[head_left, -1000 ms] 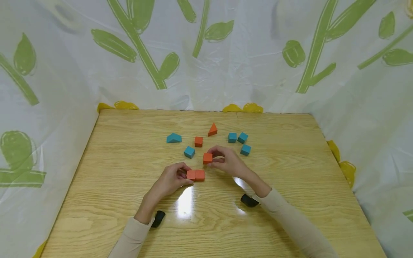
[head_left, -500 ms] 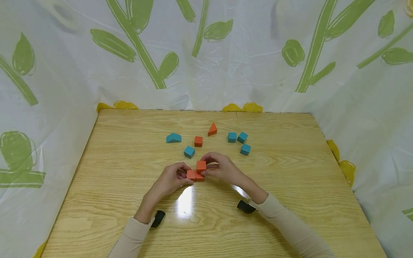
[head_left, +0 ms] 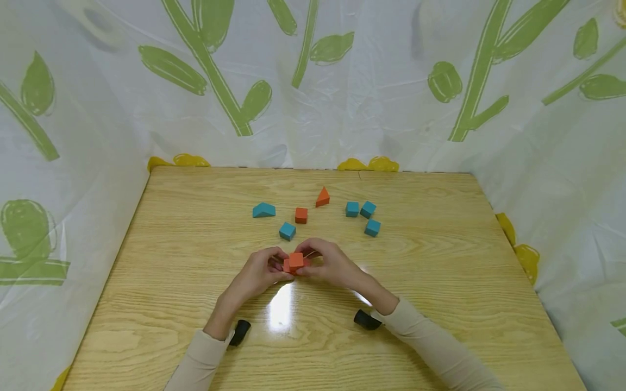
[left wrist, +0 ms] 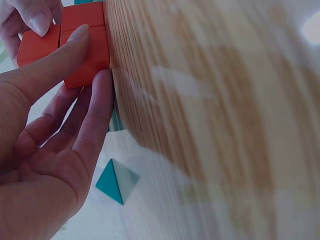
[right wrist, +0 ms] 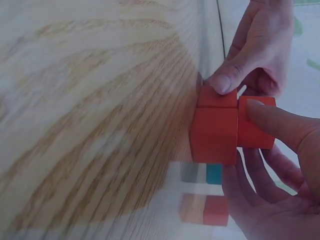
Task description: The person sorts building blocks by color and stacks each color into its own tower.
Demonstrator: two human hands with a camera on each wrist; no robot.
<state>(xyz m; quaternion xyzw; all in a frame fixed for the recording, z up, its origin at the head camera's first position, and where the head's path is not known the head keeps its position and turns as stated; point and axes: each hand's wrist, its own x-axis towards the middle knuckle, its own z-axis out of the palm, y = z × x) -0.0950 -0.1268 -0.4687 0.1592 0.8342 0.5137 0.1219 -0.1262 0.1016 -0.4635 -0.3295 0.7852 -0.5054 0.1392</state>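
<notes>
Two red cubes lie side by side on the wooden table; the left one [left wrist: 92,57] is pinched between the thumb and fingers of my left hand [head_left: 256,272]. The right one [right wrist: 214,135] sits against it. A third red cube [head_left: 295,261] is over the seam between them, directly above the pair. My right hand [head_left: 335,265] holds this upper cube from the right, thumb on its near face and fingers behind. In the head view the upper cube covers most of the lower two.
Beyond the hands lie a blue cube [head_left: 287,231], a red cube [head_left: 301,215], a blue triangular block [head_left: 264,210] and a red triangular block [head_left: 323,197]. Three blue cubes [head_left: 373,227] are grouped to the right. Patterned cloth [head_left: 381,98] walls the table [head_left: 440,244] at back and sides.
My right hand has brought the upper red cube leftward and toward me, from beyond the pair to over their seam. My left hand has stayed on the left cube.
</notes>
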